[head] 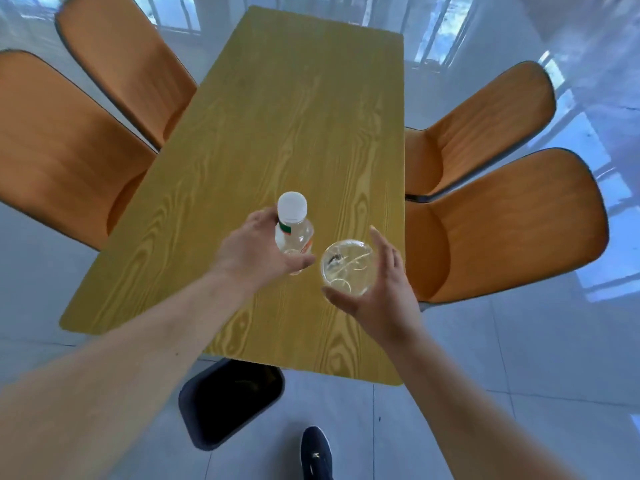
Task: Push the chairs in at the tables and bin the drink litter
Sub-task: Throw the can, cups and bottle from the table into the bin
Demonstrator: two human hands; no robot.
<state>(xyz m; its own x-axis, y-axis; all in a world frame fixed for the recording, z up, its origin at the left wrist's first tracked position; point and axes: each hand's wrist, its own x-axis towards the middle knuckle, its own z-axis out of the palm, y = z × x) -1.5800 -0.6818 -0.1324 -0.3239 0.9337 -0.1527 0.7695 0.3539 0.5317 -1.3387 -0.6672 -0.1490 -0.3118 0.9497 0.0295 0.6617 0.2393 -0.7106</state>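
A clear plastic bottle [294, 223] with a white cap stands over the yellow wood-grain table [277, 116]. My left hand [256, 251] is wrapped around its lower body. A clear plastic cup [348, 266] sits just to the right of the bottle, and my right hand [377, 289] curls round its right side and base. Whether bottle and cup rest on the table or are lifted I cannot tell. A dark bin [230, 400] stands open on the floor under the table's near edge.
Orange chairs flank the table: two on the left [69, 147] [128, 67], two on the right [502, 223] [485, 123], all drawn close to the edges. The floor is glossy pale tile [519, 358]. My dark shoe [315, 452] is near the bin.
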